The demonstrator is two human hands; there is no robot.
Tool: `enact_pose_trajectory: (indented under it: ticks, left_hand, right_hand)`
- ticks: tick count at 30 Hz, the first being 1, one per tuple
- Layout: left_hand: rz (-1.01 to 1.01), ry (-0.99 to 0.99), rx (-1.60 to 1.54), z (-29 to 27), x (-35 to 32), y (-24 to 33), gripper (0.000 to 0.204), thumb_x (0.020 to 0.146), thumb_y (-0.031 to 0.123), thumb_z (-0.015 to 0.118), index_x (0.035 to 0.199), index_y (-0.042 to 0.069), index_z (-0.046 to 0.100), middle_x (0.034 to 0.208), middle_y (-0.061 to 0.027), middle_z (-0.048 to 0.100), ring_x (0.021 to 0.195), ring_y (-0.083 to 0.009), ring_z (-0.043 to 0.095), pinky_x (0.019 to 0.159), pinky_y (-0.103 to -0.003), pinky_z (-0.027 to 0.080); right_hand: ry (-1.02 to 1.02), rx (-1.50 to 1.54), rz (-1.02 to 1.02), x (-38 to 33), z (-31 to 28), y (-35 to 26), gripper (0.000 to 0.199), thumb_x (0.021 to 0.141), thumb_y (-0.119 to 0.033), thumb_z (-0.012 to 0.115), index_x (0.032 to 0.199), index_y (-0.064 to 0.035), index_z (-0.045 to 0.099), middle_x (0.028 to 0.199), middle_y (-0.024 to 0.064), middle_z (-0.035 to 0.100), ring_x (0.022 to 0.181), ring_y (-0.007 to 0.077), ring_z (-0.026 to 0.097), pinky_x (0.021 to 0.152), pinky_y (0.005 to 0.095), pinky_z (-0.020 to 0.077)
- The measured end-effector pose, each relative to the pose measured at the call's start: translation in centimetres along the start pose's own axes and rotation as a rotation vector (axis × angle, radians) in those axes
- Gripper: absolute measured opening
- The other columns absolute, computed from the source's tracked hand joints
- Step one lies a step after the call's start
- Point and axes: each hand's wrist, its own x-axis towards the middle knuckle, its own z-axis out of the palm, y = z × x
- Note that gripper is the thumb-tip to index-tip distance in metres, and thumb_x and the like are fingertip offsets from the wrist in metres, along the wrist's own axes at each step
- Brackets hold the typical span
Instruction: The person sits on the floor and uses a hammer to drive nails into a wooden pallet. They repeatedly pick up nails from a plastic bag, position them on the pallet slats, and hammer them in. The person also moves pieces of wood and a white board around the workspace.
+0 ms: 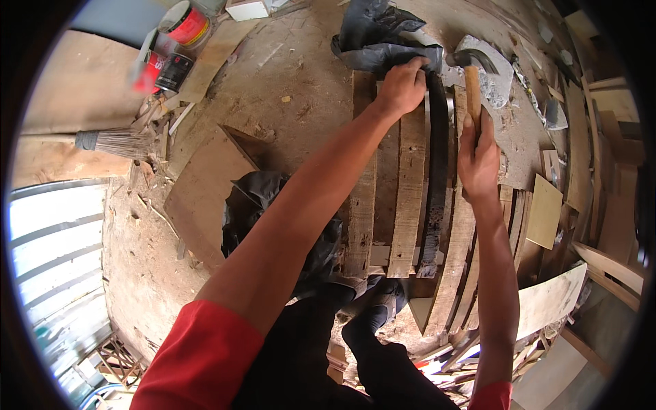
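The right hand's (pixel 480 162) fingers wrap a hammer (pixel 472 89) with a pale wooden handle and dark curved head. The left hand's (pixel 402 89) fingers curl at a black strip's (pixel 436 150) far end; I cannot tell whether they pinch anything. Mottled at its near end, the strip lies lengthwise among rough brown slats (pixel 411 171); black plastic (pixel 372 31) bunches beyond.

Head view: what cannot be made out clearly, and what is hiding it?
Head view:
What the left hand holds, if anything: its own fingers cover it.
Lower end of the hammer: hidden by the right hand.
Underside of the upper black plastic: hidden by its folds.
Handle end of the broom: cut off by left rim.
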Motion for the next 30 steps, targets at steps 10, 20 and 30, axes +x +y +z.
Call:
enact_pose_trajectory:
  ticks: [10,20,30]
  left_hand:
    - [0.057,0.039,-0.066,0.1,-0.4,-0.2,0.033,0.094,0.009,0.045,0.123,0.004,0.060,0.108,-0.0204,0.070,0.106,-0.0382,0.065,0.091,-0.043,0.052]
    - [0.080,0.098,-0.069,0.1,-0.2,-0.3,0.031,0.091,0.006,0.050,0.119,0.002,0.062,0.109,-0.0222,0.069,0.102,-0.0409,0.065,0.089,-0.047,0.053]
    - [0.075,0.017,-0.076,0.0,-0.2,-0.6,0.034,0.094,0.009,0.043,0.126,0.005,0.055,0.122,-0.0188,0.066,0.112,-0.0389,0.062,0.093,-0.043,0.050]
  right_hand:
    - [-0.057,-0.064,-0.004,0.6,-0.4,0.1,0.035,0.101,-0.021,0.054,0.130,-0.0017,0.050,0.087,0.0359,0.063,0.089,0.0528,0.062,0.068,0.0566,0.0495]
    - [-0.200,-0.156,0.024,2.2,-1.1,1.2,0.028,0.100,-0.018,0.054,0.124,-0.0057,0.048,0.076,0.0331,0.064,0.075,0.0527,0.063,0.058,0.0604,0.0478]
    - [-0.011,-0.164,0.005,3.3,-2.7,-1.0,0.026,0.104,-0.020,0.048,0.112,0.0040,0.054,0.073,0.0241,0.066,0.070,0.0367,0.071,0.050,0.0489,0.0495]
